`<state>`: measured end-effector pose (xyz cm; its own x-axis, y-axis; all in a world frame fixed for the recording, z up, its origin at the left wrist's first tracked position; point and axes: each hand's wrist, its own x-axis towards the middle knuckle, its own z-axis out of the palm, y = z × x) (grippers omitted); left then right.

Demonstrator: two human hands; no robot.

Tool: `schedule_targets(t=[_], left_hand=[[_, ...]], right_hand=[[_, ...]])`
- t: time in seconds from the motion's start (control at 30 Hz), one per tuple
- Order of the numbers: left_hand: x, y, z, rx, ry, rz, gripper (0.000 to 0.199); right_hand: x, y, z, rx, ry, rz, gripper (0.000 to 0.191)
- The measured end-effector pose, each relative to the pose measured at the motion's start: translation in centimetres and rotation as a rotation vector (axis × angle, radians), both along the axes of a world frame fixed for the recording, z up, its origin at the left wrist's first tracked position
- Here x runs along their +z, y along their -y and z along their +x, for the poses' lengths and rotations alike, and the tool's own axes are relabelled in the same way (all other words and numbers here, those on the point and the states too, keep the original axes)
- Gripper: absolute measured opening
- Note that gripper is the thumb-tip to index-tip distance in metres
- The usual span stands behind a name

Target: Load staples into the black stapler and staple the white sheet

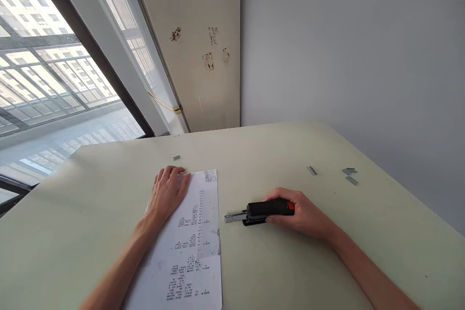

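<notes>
Black stapler (267,209) with a red patch at its back end lies level over the table, my right hand (300,213) closed around its rear half. A metal staple tray (235,217) sticks out of its front, pointing left toward the paper. Printed paper (196,252) lies flat, its lower end cut off by the frame. My left hand (167,190) is at the paper's far left corner, thumb on top and fingers curled at the edge; the fingers' undersides are hidden. A narrow gap separates the stapler's tray from the paper's right edge.
A staple strip (176,158) lies beyond my left hand. Another staple strip (312,170) and several staple pieces (351,180) are on the table's right side. The pale table (261,155) meets a grey wall (348,48) at the back; a window (47,63) is left.
</notes>
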<state>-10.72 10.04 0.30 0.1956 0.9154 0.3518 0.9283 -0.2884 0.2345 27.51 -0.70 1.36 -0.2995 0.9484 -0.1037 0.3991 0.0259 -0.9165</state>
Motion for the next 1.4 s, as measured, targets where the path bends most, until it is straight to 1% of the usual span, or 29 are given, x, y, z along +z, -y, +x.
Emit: schedule_targets(t=[0.17,0.33,0.43,0.53,0.63,0.7,0.77,0.83,0.9,0.93,1.0,1.1,1.17,1.23,1.3,1.4], left_hand=[[0.4,-1.3,-0.5,0.090,0.040,0.015,0.039],[0.4,-4.2,-1.6,0.205,0.082,-0.007,0.040],[0.4,-6.0,-2.2,0.257,0.106,-0.052,0.042],[0.5,-6.9,-2.4,0.271,0.134,-0.102,0.038],[0.9,-6.6,-1.9,0.243,0.178,-0.137,0.036],[1.3,-5.7,-1.1,0.202,0.226,-0.165,0.037],[1.8,-4.3,-0.1,0.149,0.287,-0.198,0.041],[2.6,-2.4,1.0,0.094,0.348,-0.239,0.047],[3.7,-0.2,2.3,0.026,0.412,-0.319,0.052],[4.3,1.0,3.0,-0.024,0.455,-0.385,0.053],[5.7,3.5,4.7,-0.157,0.711,-0.672,0.050],[7.1,6.9,7.3,-0.253,1.024,-1.021,0.043],[7.3,8.8,8.9,-0.246,1.180,-1.205,0.041],[7.0,10.4,10.2,-0.241,1.322,-1.359,0.040],[6.3,11.5,11.2,-0.226,1.441,-1.487,0.038],[5.5,12.5,12.1,-0.184,1.523,-1.642,0.039]], right_hand=[[0.0,0.0,0.0,0.002,0.029,0.015,0.029],[0.0,-0.1,0.0,0.003,0.038,0.018,0.028],[0.1,-0.1,0.0,0.001,0.042,0.019,0.028],[0.2,0.0,0.0,0.007,0.036,0.013,0.026],[0.2,-0.1,0.0,0.014,0.033,0.010,0.027],[0.1,-0.1,0.0,0.012,0.031,0.011,0.028],[0.0,-0.1,0.0,0.011,0.033,0.018,0.029],[-0.1,-0.1,0.0,0.013,0.045,0.028,0.031],[-0.3,-0.1,0.1,0.019,0.055,0.039,0.032],[-0.4,-0.1,0.1,0.024,0.047,0.044,0.032],[-0.6,-0.1,0.1,0.021,0.001,0.066,0.035],[-0.6,0.1,0.1,-0.051,-0.044,0.156,0.037],[-0.4,0.4,-0.2,-0.108,-0.041,0.248,0.034],[-0.1,0.8,-0.4,-0.118,-0.065,0.346,0.030],[0.3,1.2,-0.7,-0.070,-0.115,0.418,0.028],[0.7,1.5,-0.9,0.050,-0.130,0.447,0.030]])
